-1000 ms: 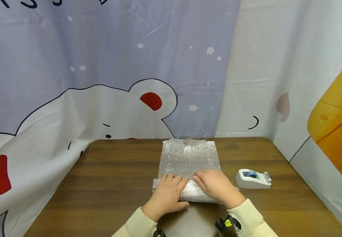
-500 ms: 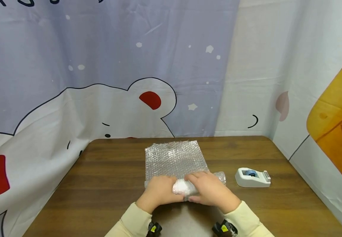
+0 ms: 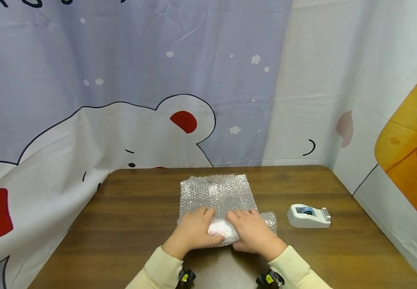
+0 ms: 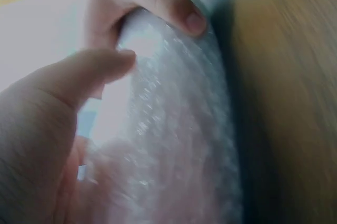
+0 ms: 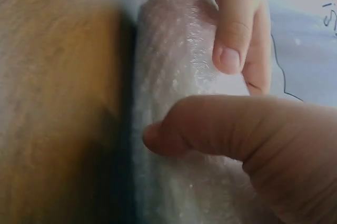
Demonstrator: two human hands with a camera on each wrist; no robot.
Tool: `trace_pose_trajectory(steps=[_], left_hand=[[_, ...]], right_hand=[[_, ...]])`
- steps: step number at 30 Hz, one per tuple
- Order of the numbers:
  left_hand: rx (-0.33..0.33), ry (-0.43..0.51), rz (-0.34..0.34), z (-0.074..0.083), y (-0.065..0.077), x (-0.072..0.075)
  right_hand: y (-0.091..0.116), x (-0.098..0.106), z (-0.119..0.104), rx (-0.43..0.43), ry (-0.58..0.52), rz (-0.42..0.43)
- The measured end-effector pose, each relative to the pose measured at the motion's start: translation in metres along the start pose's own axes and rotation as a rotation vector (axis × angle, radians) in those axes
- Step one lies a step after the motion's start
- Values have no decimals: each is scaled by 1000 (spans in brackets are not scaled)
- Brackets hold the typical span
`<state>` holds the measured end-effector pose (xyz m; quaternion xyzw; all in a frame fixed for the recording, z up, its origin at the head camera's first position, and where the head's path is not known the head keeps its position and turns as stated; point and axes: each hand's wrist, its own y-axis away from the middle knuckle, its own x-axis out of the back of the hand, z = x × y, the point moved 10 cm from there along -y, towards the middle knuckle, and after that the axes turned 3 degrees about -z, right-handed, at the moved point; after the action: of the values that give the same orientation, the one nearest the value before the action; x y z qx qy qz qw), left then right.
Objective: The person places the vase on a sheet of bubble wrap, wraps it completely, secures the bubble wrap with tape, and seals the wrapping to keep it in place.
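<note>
A roll of clear bubble wrap (image 3: 223, 229) lies crosswise near the front of the table, its flat, unrolled sheet (image 3: 217, 194) stretching toward the back edge. My left hand (image 3: 193, 232) grips the roll left of its middle, fingers over the top and thumb on the near side. In the same way my right hand (image 3: 253, 233) holds it farther right, and the roll's right end sticks out past the fingers. In the left wrist view, the bubbly roll (image 4: 179, 119) shows between both thumbs. The right wrist view has the right thumb (image 5: 210, 124) across the wrap. What lies inside the roll is hidden.
A white tape dispenser (image 3: 309, 216) with a blue roll stands to the right of the wrap. The brown wooden table (image 3: 140, 216) ends at a printed curtain (image 3: 150, 136) behind it. Both wrists carry small black devices.
The sheet has shifted left and its far edge is slightly nearer. My hands, which lay on top of the wrap, now have fingers and thumbs round the roll.
</note>
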<state>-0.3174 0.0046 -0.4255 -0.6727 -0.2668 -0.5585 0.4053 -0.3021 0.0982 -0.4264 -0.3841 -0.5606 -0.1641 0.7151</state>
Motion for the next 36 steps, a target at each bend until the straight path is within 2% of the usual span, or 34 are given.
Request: trace_pose_trajectory(steps=[3,6,11,15,19,23,27,33,36], left_hand=[[-21,-14,20,7,2,9],[-33,-9,-23,14,6,13],[-38,-9,-107,18,9,11],[-41,-20,-128,15,9,9],[-45,-26,-147,13,8,4],[-60,-13,-146,9,6,0],[-58,56,-168,4,3,-6],[16,199,-277,-11,3,-19],[46,229,-334,-16,5,-23]], right_hand=[[2,3,5,-32,-56,-39],[3,5,10,-53,-109,-74],[7,0,23,-134,-231,-196],[13,-8,33,-204,-346,-301],[16,-14,38,-214,-415,-355],[17,-12,40,-176,-433,-353],[20,-5,40,-137,-419,-354],[23,8,44,-147,-376,-335],[24,9,45,-154,-355,-343]])
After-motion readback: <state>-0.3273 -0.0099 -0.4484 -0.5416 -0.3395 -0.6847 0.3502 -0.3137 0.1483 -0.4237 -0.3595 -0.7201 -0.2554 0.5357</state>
